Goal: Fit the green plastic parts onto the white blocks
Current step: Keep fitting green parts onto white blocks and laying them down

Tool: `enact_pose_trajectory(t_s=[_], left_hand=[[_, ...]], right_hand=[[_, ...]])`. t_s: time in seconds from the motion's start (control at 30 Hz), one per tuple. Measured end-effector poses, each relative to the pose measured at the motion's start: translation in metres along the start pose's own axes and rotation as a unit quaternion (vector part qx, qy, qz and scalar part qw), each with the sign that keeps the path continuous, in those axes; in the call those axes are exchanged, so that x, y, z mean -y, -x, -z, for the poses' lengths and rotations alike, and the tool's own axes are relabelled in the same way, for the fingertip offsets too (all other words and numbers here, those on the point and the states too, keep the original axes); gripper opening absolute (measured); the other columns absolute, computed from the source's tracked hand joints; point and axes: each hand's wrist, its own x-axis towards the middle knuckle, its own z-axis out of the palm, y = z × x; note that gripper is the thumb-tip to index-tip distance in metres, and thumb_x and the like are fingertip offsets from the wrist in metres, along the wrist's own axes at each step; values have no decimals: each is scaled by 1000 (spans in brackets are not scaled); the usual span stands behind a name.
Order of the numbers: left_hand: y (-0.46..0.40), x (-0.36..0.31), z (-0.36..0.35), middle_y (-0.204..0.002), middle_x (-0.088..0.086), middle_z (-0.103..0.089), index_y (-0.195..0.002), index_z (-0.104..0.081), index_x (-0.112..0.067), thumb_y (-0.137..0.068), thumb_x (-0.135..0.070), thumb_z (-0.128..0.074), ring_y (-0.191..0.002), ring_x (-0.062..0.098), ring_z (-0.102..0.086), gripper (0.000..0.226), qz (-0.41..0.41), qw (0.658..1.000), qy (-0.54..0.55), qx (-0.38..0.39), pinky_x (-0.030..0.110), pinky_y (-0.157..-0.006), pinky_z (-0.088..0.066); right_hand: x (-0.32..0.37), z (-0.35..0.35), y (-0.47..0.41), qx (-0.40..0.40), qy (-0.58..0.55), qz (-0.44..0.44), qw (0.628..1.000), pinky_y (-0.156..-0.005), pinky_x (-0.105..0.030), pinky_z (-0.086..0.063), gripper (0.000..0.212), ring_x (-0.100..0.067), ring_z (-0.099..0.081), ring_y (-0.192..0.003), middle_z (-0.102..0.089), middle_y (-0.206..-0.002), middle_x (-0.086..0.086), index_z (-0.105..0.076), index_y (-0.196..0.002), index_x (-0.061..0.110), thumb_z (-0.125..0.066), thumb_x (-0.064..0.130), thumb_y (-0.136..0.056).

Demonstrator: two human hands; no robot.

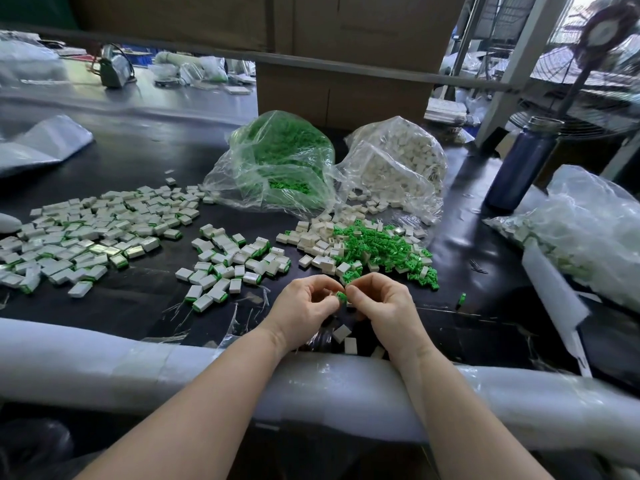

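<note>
My left hand (304,306) and my right hand (384,306) meet fingertip to fingertip just above the black table, pinching a small green plastic part (341,296) between them. Whether a white block sits inside my left hand's curled fingers is hidden. Just beyond my hands lies a loose heap of green parts (381,247) mixed with bare white blocks (318,237). White blocks with green fitted (235,261) are spread to the left, and a wider spread (86,233) lies further left. Two white blocks (344,337) rest under my wrists.
A clear bag of green parts (277,164) and a clear bag of white blocks (398,168) stand behind the heap. A dark blue bottle (519,164) stands at right, next to a plastic bag (595,230). A foam-wrapped rail (138,358) runs along the table's near edge.
</note>
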Motion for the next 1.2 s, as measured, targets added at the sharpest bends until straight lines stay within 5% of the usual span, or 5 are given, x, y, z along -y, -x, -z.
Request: enact_pose_trajectory(t_s=[0.17, 0.4, 0.77, 1.2], left_hand=[[-2, 1, -1, -104, 0, -48, -82, -64, -24, -85, -6, -63, -76, 10, -52, 18, -25, 1000, 3, 0, 10, -72, -46], [0, 1, -1, -109, -2, -39, -80, -62, -29, -85, -6, -64, -77, 5, -49, 24, -47, 998, -10, 27, 4, -73, -41], [0, 0, -2, -113, 4, -41, -88, -62, -21, -84, -3, -61, -80, 14, -49, 18, -44, 997, -31, 61, 18, -77, -48], [0, 0, -2, -113, 5, -41, -89, -60, -20, -86, -4, -58, -88, 28, -55, 16, -44, 995, -58, 72, 30, -84, -52]], right_hand=[[-2, -2, -3, 37, 41, 0, 998, -60, -21, -49, 12, -3, -61, -65, -67, -72, 5, -67, -87, 20, -56, 18, -92], [0, -2, -3, 104, 27, -9, 994, -64, -29, -47, 22, -14, -58, -67, -65, -71, -6, -71, -81, 14, -54, 21, -92], [1, 0, -1, 99, -17, -27, 995, -51, -12, -42, 17, -1, -54, -50, -63, -55, 4, -70, -80, 3, -58, 9, -90], [1, -1, -2, 97, -12, -25, 995, -52, -10, -42, 18, 1, -54, -51, -64, -57, 5, -70, -78, 7, -57, 8, -90]])
